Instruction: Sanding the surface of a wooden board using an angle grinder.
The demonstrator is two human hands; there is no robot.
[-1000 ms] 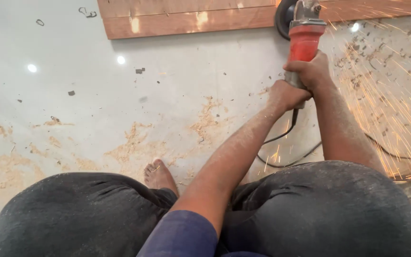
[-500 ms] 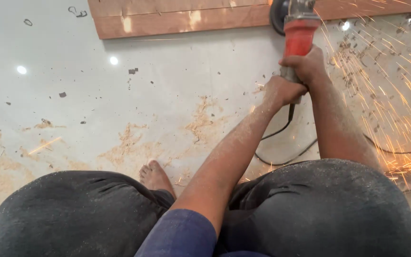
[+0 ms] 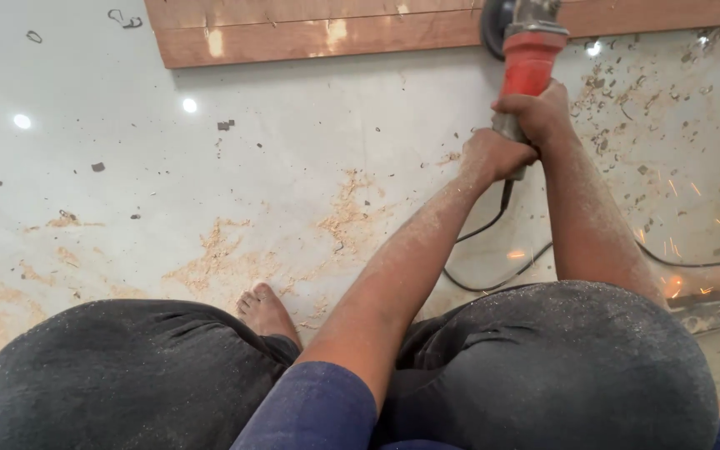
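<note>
Grinder (image 3: 527, 58), red-bodied with a grey head, sits at the top of the view, its dark disc (image 3: 493, 29) against the lower edge of a wooden board (image 3: 310, 33) that lies flat on the floor (image 3: 127, 183). The right hand (image 3: 543, 112) is wrapped tight round the grinder's body just below the red part, fingers curled closed on it. The left hand (image 3: 493, 154) is clenched round the tail of the tool, just behind and touching the right hand. Both forearms are dusted with fine sawdust.

A black cable (image 3: 493, 267) runs from the grinder's tail, loops on the floor between the arms and trails off to the right edge. A few orange sparks (image 3: 677, 283) show low on the right, well apart from the disc.

The floor is pale and glossy, with ceiling lights mirrored in it. Patches of tan sawdust (image 3: 227, 258) lie across its middle and left, and wood chips are scattered on the right near the board. A bare foot (image 3: 267, 312) rests on the floor between the knees. Dark grey trousers (image 3: 543, 367), speckled with dust, fill the bottom of the view, and a blue sleeve (image 3: 310, 412) covers the left upper arm.
</note>
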